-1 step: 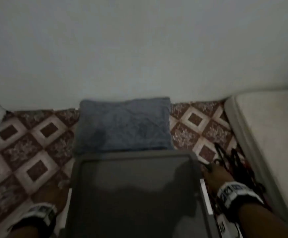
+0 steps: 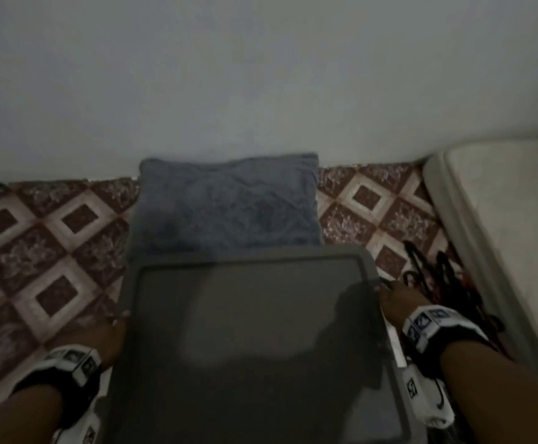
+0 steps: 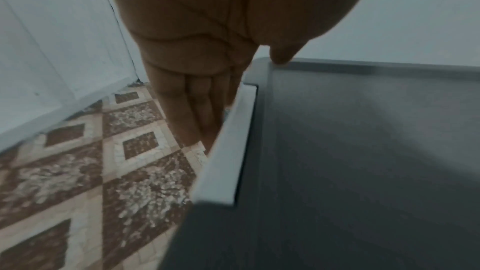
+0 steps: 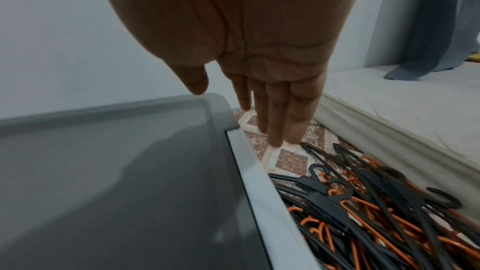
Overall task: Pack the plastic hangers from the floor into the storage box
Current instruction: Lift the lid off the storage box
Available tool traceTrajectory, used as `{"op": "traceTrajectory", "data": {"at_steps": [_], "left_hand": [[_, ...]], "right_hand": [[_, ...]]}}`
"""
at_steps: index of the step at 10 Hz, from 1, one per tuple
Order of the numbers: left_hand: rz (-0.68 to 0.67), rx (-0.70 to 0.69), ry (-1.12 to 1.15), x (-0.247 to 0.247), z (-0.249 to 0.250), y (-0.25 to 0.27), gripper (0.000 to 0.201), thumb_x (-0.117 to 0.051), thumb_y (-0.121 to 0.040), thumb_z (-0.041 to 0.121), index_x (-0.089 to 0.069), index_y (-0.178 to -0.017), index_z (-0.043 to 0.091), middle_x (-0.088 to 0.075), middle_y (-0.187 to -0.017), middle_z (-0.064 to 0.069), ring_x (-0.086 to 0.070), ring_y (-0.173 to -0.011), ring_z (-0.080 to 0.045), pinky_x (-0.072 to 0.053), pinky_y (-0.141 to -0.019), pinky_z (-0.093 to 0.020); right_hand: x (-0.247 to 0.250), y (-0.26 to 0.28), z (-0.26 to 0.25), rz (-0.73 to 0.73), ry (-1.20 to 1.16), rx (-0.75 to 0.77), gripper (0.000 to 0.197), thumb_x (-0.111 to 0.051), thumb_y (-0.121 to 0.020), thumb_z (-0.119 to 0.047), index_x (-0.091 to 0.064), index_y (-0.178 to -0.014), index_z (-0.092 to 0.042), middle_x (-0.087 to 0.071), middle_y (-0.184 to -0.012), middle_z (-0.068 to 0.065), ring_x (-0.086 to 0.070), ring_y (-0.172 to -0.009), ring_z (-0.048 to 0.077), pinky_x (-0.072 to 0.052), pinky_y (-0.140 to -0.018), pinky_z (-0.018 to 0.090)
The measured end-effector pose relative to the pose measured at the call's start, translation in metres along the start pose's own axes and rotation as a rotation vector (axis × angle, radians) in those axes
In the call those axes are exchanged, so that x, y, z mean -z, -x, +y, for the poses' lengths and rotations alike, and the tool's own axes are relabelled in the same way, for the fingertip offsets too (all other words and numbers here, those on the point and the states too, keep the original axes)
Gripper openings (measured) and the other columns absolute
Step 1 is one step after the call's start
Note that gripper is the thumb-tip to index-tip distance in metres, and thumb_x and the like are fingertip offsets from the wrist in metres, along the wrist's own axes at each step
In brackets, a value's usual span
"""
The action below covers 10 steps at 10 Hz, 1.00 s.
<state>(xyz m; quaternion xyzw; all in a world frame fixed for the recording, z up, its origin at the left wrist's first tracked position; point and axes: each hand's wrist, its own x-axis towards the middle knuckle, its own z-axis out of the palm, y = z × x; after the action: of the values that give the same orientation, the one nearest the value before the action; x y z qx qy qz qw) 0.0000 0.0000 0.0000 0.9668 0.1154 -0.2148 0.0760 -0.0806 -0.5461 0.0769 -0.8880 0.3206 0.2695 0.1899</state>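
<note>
Beside one lidded storage box [image 2: 254, 331], two open-fingered hands' grips [image 2: 107, 331] [image 2: 395, 299]; hangers [image 4: 376, 213] uncountable.

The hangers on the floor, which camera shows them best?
The right wrist view: the hangers fill its lower right, black and orange, heaped beside the storage box. The head view shows only a dark blurred tangle. The left wrist view shows none.

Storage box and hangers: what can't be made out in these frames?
- Inside of the storage box: hidden in all views by its grey lid.
- Hangers: count unreadable; tangled pile, cut off by the right wrist view's edge, dark and blurred in the head view.
- Left hand grip: fingertips hidden behind the white latch.
- Right hand: contact with the lid unclear; blurred.
</note>
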Motion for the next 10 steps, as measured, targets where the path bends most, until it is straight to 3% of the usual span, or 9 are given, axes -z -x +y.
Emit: {"op": "traceTrajectory", "data": {"at_steps": [1, 2, 3, 4, 5, 6, 8, 10], "left_hand": [[-0.034, 0.001, 0.059, -0.005, 0.002, 0.0, 0.058, -0.034, -0.1, 0.05, -0.045, -0.142, 0.013, -0.043, -0.148, -0.017, -0.041, -0.133, -0.036, -0.03, -0.114, -0.044], [0.009, 0.002, 0.029, 0.0, -0.003, 0.018, 0.055, -0.033, -0.101, 0.047, -0.048, -0.139, 0.011, -0.049, -0.141, -0.016, -0.051, -0.123, -0.033, -0.042, -0.103, -0.038], [-0.112, -0.009, -0.009, 0.016, -0.003, 0.063, 0.045, -0.04, -0.103, 0.035, -0.051, -0.135, 0.005, -0.057, -0.13, -0.014, -0.061, -0.108, -0.025, -0.05, -0.086, -0.025], [-0.119, -0.009, -0.039, 0.025, -0.008, 0.088, 0.035, -0.048, -0.101, 0.02, -0.055, -0.132, 0.004, -0.062, -0.128, -0.01, -0.065, -0.102, -0.014, -0.043, -0.056, -0.002], [-0.024, -0.118, -0.15, 0.009, -0.015, 0.106, 0.037, -0.051, -0.099, 0.028, -0.056, -0.13, 0.009, -0.056, -0.134, -0.009, -0.056, -0.121, -0.02, -0.045, -0.093, -0.02], [-0.034, -0.084, -0.101, -0.005, -0.015, 0.088, 0.041, -0.031, -0.105, 0.026, -0.049, -0.135, 0.004, -0.047, -0.143, -0.017, -0.048, -0.13, -0.027, -0.037, -0.105, -0.028], [-0.034, -0.036, -0.079, -0.029, -0.028, 0.061, 0.036, -0.028, -0.105, 0.025, -0.052, -0.128, 0.012, -0.047, -0.142, -0.012, -0.048, -0.129, -0.022, -0.037, -0.107, -0.031], [0.075, -0.022, -0.132, -0.045, -0.034, 0.062, 0.027, -0.043, -0.1, 0.025, -0.055, -0.123, 0.015, -0.054, -0.133, -0.009, -0.052, -0.122, -0.022, -0.041, -0.105, -0.033]], "right_hand": [[-0.024, -0.002, 0.011, -0.052, 0.097, -0.004, 0.044, -0.032, -0.105, -0.034, -0.047, -0.141, -0.012, -0.05, -0.143, 0.014, -0.049, -0.127, 0.03, -0.038, -0.102, 0.031], [-0.032, 0.012, 0.025, -0.036, 0.142, 0.02, 0.044, -0.031, -0.105, -0.039, -0.053, -0.134, -0.013, -0.052, -0.139, 0.015, -0.05, -0.125, 0.03, -0.038, -0.101, 0.032], [-0.036, 0.036, 0.037, -0.032, 0.221, -0.011, 0.046, -0.036, -0.104, -0.038, -0.051, -0.136, -0.008, -0.049, -0.142, 0.016, -0.049, -0.128, 0.031, -0.039, -0.103, 0.034], [-0.041, 0.055, 0.041, 0.061, 0.225, -0.008, 0.048, -0.04, -0.103, -0.036, -0.052, -0.135, -0.002, -0.05, -0.141, 0.018, -0.049, -0.129, 0.031, -0.038, -0.104, 0.036], [-0.059, 0.071, 0.049, 0.145, 0.253, 0.013, 0.044, -0.039, -0.103, -0.035, -0.056, -0.132, -0.006, -0.055, -0.136, 0.015, -0.054, -0.123, 0.029, -0.042, -0.103, 0.036], [-0.072, 0.054, 0.064, 0.134, 0.232, 0.072, 0.039, -0.032, -0.104, -0.022, -0.053, -0.134, -0.008, -0.053, -0.138, 0.016, -0.051, -0.128, 0.029, -0.038, -0.108, 0.037], [-0.081, 0.054, 0.07, 0.115, 0.16, -0.028, 0.046, -0.019, -0.106, -0.025, -0.047, -0.138, -0.006, -0.046, -0.144, 0.02, -0.044, -0.133, 0.033, -0.03, -0.111, 0.035], [-0.093, 0.059, 0.061, 0.209, 0.084, -0.04, 0.038, -0.022, -0.106, -0.01, -0.04, -0.137, 0.0, -0.047, -0.143, 0.02, -0.047, -0.133, 0.03, -0.034, -0.105, 0.031]]}}
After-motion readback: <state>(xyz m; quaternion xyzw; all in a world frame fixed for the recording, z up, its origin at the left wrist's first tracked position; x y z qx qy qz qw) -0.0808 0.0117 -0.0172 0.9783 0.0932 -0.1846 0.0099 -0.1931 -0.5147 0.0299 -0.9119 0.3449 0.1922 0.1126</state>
